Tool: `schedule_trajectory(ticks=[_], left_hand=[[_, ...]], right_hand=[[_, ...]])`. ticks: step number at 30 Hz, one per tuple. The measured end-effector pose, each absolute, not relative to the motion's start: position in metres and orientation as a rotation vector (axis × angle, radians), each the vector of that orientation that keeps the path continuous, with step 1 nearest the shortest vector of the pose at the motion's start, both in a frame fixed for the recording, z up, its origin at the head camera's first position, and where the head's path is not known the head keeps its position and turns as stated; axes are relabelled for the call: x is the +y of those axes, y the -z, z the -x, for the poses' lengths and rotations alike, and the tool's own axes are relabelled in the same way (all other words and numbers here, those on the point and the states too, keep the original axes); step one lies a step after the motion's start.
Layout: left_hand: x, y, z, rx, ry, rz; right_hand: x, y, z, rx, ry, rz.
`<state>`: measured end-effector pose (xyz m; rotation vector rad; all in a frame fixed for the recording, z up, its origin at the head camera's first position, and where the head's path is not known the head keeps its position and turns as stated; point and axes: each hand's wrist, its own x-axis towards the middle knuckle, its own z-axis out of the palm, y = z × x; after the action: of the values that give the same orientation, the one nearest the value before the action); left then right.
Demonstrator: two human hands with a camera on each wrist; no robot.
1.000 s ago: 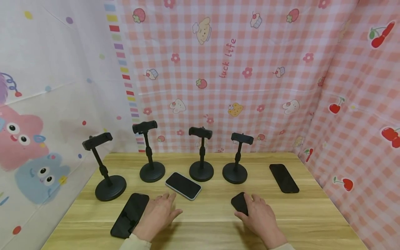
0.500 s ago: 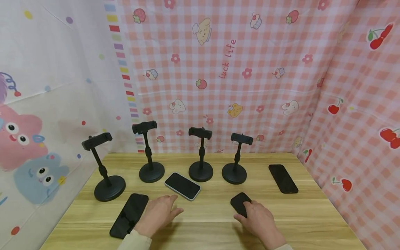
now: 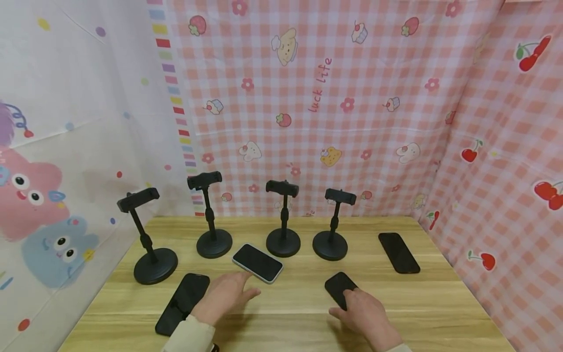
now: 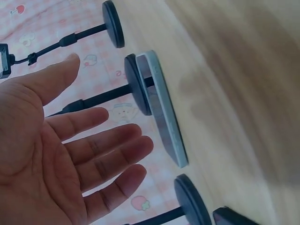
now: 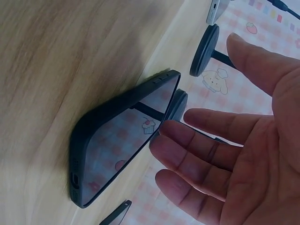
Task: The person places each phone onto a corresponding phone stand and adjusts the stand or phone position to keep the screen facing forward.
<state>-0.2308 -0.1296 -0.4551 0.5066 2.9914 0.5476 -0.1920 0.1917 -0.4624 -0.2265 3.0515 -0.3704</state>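
My left hand (image 3: 225,297) hovers over the wooden table, fingers loosely extended and holding nothing. In the head view its fingertips reach the near edge of a phone with a pale rim (image 3: 258,263); the left wrist view shows a gap between the fingers and this phone (image 4: 164,112). Beneath the left wrist lies a larger black phone (image 3: 181,304), partly covered by the hand. My right hand (image 3: 365,312) is over the near end of another black phone (image 3: 337,286). Its fingers (image 5: 178,157) are relaxed, held above the dark-cased phone's screen (image 5: 126,140) without gripping it.
Several black phone stands with round bases line the back: far left (image 3: 156,266), left of middle (image 3: 214,243), middle (image 3: 283,243) and right (image 3: 330,246). A further black phone (image 3: 399,253) lies at the right. Patterned cloth (image 3: 378,68) hangs behind the table (image 3: 299,327).
The right hand has drawn back slightly, uncovering more of the phone beneath it. The left hand has shifted a little rightward toward the pale-rimmed phone. Phones and stands stay in place.
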Motion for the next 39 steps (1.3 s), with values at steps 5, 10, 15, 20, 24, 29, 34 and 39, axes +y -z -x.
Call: schedule_trajectory(ticks=[5,10,15,20,24,29,34,39], left_hand=[[-0.128,0.445,0.237,3.031,-0.557,-0.538],[-0.127,0.433,0.243,3.081,-0.53,-0.555],[-0.126,0.419,0.252,3.112,-0.533,-0.533],[-0.126,0.402,0.261,3.146,-0.528,-0.506],[-0.126,0.386,0.269,3.18,-0.544,-0.509],[-0.123,0.368,0.285,3.225,-0.577,-0.522],[-0.119,0.353,0.3,3.286,-0.557,-0.563],[-0.116,0.338,0.313,3.292,-0.623,-0.586]], right_hand=[[0.191,0.462,0.192,3.032,0.382,0.217],[0.191,0.46,0.191,3.024,0.39,0.205],[0.192,0.46,0.188,3.05,0.392,0.224],[0.192,0.461,0.186,3.046,0.395,0.236],[0.192,0.462,0.185,3.053,0.384,0.25],[0.192,0.461,0.189,3.002,0.388,0.228],[0.193,0.462,0.191,2.95,0.386,0.191],[0.192,0.461,0.191,2.966,0.375,0.213]])
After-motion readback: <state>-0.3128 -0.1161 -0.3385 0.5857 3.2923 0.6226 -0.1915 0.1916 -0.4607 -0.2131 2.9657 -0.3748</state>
